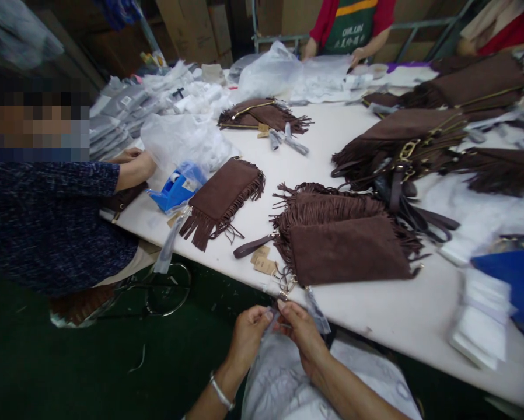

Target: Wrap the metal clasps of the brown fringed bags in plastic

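A brown fringed clutch bag (349, 251) lies near the table's front edge, its fringe spread toward the back. At its left corner hang a gold clasp (283, 295) and tan paper tags (265, 265). Just below that clasp, my left hand (252, 329) is closed on a dark wrist strap (271, 319) with clear plastic around it. My right hand (300, 326) pinches the same strap close to the clasp, its thumb and fingers together. A clear plastic sleeve (317, 312) dangles beside my right hand. Another brown wrist strap (255, 246) lies to the left of the bag.
Another fringed clutch (227, 189) lies left, beside a blue tape dispenser (177, 186). More brown bags (402, 140) are heaped right. White paper (483, 315) is stacked at the right edge. Plastic bags (187, 140) cover the far left. Co-workers sit left and stand behind the table.
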Available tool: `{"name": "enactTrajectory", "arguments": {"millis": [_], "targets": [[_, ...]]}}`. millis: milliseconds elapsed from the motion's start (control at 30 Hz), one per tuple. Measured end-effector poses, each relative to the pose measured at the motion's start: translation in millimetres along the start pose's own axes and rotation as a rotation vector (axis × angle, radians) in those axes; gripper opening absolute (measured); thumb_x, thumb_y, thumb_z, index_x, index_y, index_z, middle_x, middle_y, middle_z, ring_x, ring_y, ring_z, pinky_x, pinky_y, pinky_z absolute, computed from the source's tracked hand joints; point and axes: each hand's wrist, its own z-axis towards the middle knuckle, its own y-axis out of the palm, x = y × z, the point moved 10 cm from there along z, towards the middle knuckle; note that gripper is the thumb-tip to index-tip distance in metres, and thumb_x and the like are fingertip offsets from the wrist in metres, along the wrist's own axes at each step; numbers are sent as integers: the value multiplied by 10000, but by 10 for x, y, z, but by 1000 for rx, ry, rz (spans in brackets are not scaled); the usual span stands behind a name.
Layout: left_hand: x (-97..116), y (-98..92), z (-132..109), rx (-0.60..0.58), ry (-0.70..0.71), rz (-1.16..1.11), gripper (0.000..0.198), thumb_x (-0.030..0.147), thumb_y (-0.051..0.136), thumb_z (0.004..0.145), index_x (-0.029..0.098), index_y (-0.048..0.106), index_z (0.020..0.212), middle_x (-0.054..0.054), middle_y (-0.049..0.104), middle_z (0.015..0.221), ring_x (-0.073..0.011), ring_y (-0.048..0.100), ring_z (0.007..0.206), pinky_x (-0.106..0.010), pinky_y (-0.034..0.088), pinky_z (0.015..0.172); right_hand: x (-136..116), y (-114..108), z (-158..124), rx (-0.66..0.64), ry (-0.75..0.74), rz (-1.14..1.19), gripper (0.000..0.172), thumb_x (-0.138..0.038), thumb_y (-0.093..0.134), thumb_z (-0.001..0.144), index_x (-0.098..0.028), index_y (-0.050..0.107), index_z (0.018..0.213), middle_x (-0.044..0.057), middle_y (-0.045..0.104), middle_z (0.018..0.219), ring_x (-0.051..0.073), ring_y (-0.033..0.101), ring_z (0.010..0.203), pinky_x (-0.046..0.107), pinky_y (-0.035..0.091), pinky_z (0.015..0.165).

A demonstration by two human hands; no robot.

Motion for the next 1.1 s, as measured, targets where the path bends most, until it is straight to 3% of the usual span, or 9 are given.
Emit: {"name": "enactTrajectory", "arguments": {"millis": [133,233,400,567,800,1100], "targets": [[105,102,110,20,42,45,314,432,654,758,120,684,764,-65,695,697,-178,597,645,-265,423,620,-47,-35,-24,8,-24,-14,341,-508,722,653,-197,587,679,-9,614,635,149,577,636,241,429,580],[114,95,94,17,38,81,308,428,626,779,126,670,747,-57,681,680,-167,584,623,-258,412,601,-68,-45,-61,10,-1,13,363,-531,713,654,-194,647,772,16,659,694,169,605,665,265,455,607],[118,17,28,20,16,189,263,393,600,793,140,655,748,-31,659,636,-139,537,560,-242,368,556,8,-108,-94,117,110,255,376,-500,758,635,-212,677,861,41,709,905,153,628,736,273,495,670],[198,21,32,71,44,288,243,370,587,803,149,659,734,-21,665,659,-136,531,578,-242,378,576,115,-109,-52,155,174,424,341,-380,823,577,-196,661,814,19,699,833,125,606,683,251,498,650],[406,247,113,69,145,327,254,377,553,830,163,691,823,-40,694,750,-192,595,711,-271,426,680,118,-145,-31,143,143,413,302,-361,779,603,-192,646,814,1,680,727,122,612,642,233,474,623],[552,315,186,116,181,619,284,416,521,836,198,639,696,-18,628,605,-178,555,583,-258,364,578,46,-144,-108,99,131,386,389,-458,745,610,-198,649,885,44,699,860,171,648,799,264,488,686]]}}
